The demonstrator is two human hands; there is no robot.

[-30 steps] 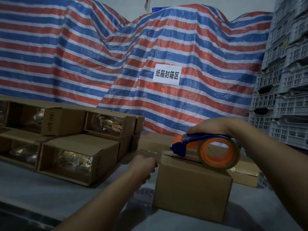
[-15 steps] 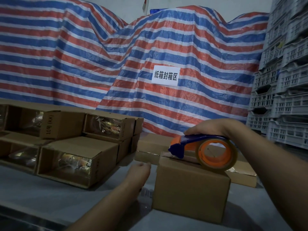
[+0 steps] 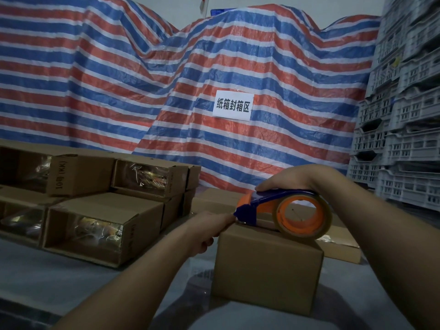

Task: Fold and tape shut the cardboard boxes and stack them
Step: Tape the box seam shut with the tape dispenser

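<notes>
A closed brown cardboard box [image 3: 266, 270] stands on the grey table in front of me. On its top rests a blue and orange tape dispenser [image 3: 285, 211] with a roll of clear tape. My right hand [image 3: 288, 178] grips the dispenser from above. My left hand [image 3: 209, 228] is at the box's upper left edge, right beside the dispenser's blue nose; its fingers are curled, and I cannot tell whether they pinch the tape end. Taped boxes [image 3: 102, 222] lie stacked on the left with shiny tape across their ends.
Flat cardboard pieces [image 3: 342, 244] lie behind the box. A striped red, white and blue tarp [image 3: 166, 91] with a white paper sign [image 3: 233, 106] rises behind the table. Grey plastic crates [image 3: 400, 139] are piled at the right.
My left hand dropped away from the box, then came back up to its top left edge beside the dispenser's nose. The right hand and dispenser barely moved.
</notes>
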